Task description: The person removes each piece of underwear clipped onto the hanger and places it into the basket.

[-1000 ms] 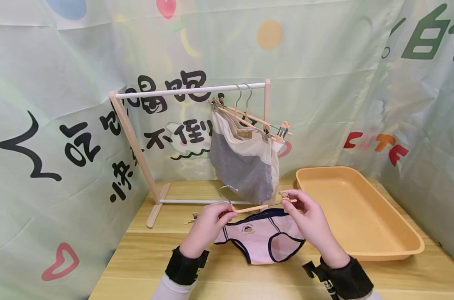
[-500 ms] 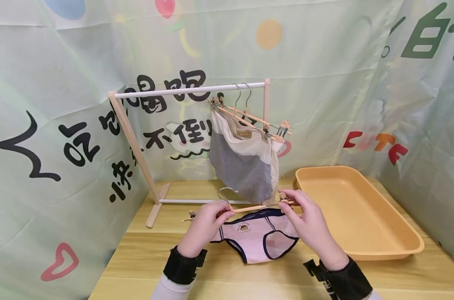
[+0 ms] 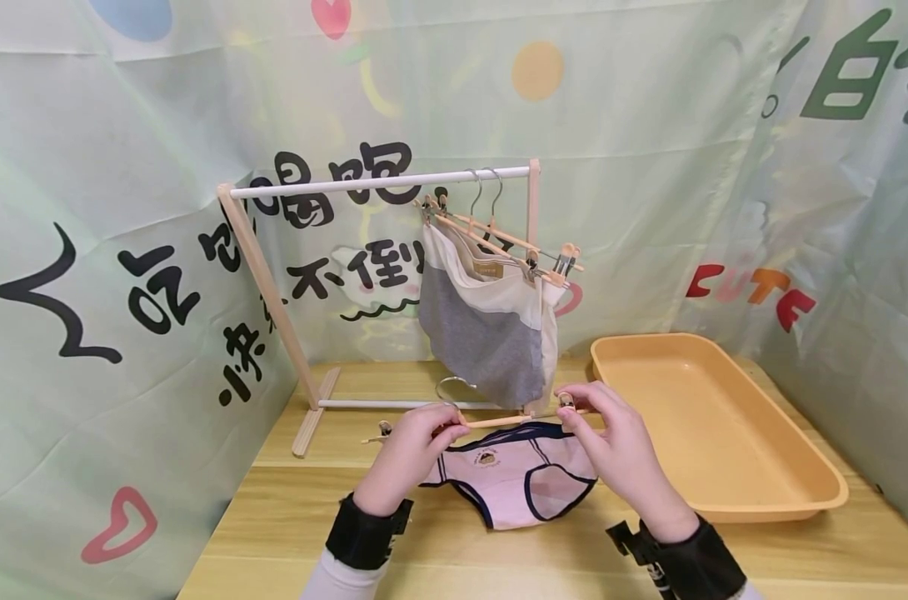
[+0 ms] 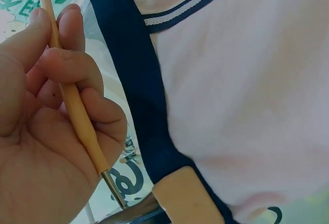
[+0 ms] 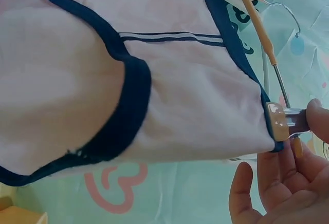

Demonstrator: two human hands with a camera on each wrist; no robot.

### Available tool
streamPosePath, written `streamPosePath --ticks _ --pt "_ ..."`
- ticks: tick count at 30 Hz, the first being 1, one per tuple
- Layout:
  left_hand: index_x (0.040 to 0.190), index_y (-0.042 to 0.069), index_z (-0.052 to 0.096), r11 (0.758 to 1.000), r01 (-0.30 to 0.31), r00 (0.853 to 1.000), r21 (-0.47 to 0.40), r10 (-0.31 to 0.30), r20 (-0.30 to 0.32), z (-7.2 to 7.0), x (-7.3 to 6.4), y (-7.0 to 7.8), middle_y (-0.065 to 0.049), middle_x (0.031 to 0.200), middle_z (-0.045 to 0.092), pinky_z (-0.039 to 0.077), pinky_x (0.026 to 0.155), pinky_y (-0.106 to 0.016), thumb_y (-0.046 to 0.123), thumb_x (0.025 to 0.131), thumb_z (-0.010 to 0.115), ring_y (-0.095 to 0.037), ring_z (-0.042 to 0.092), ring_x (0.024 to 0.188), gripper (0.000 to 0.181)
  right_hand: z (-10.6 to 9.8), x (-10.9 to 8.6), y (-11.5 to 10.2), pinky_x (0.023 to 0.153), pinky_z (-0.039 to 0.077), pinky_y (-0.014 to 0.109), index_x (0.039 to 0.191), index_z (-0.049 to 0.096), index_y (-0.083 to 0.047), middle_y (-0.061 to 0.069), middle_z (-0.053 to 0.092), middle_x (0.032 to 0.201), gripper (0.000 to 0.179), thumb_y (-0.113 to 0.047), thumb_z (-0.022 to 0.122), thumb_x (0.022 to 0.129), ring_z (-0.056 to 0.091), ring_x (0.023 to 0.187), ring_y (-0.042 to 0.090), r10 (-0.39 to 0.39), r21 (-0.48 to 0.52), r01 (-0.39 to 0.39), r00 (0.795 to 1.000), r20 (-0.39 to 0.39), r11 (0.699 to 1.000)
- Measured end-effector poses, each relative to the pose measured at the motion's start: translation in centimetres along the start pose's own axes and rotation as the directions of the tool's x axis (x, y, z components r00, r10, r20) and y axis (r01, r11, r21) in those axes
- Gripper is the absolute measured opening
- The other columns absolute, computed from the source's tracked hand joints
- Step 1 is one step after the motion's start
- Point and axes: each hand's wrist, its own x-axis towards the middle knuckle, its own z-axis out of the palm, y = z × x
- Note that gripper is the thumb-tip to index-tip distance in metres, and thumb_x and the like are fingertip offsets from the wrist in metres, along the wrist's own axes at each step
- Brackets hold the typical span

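Pink underpants (image 3: 499, 487) with navy trim and a small printed badge hang from a clip hanger (image 3: 502, 422) with a metal hook. My left hand (image 3: 411, 454) curls its fingers round the hanger's wooden bar (image 4: 77, 111), just left of the middle. At the other end, my right hand (image 3: 617, 437) pinches a clip (image 5: 278, 122), thumb on top and fingers beneath. That clip bites the corner of the navy waistband. In the left wrist view another clip (image 4: 187, 196) overlaps the opposite corner of the waistband.
Behind my hands stands a clothes rack (image 3: 379, 181) with a white rail. Grey-and-cream underpants (image 3: 480, 321) hang there, near two hangers hooked at the rail's right end. A yellow tray (image 3: 712, 433) lies on the wooden table (image 3: 274, 533) to the right. Printed cloth surrounds the table.
Both hands have shifted slightly left with the hanger and the pink underpants. My right thumb and fingers remain at the clip. The rack and tray stay put.
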Motion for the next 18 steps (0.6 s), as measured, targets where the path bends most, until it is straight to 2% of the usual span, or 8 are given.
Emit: streamPosePath --ticks 7,18 --pt "0.083 0.019 0.065 1.000 -0.002 1.000 0.009 0.002 0.013 0.02 -0.05 -0.14 0.009 0.074 0.055 0.043 0.059 -0.026 0.026 0.091 0.061 -0.008 0.049 0.066 0.011 0.08 -0.09 0.14 0.063 0.055 0.024 0.103 0.067 -0.018 -0.001 0.066 0.098 0.021 -0.013 0.071 0.083 0.058 0.087 0.011 0.003 0.014 -0.003 1.000 0.002 1.000" --pt "0.082 0.018 0.064 1.000 -0.011 1.000 0.001 0.011 0.016 0.29 -0.05 -0.44 0.009 0.073 0.052 0.042 0.058 -0.026 0.028 0.092 0.060 -0.008 0.048 0.065 0.014 0.00 -0.15 0.14 0.059 0.055 0.021 0.101 0.067 -0.018 -0.003 0.065 0.096 0.015 -0.017 0.069 0.086 0.057 0.086 0.009 0.017 0.008 -0.017 1.000 0.005 1.000"
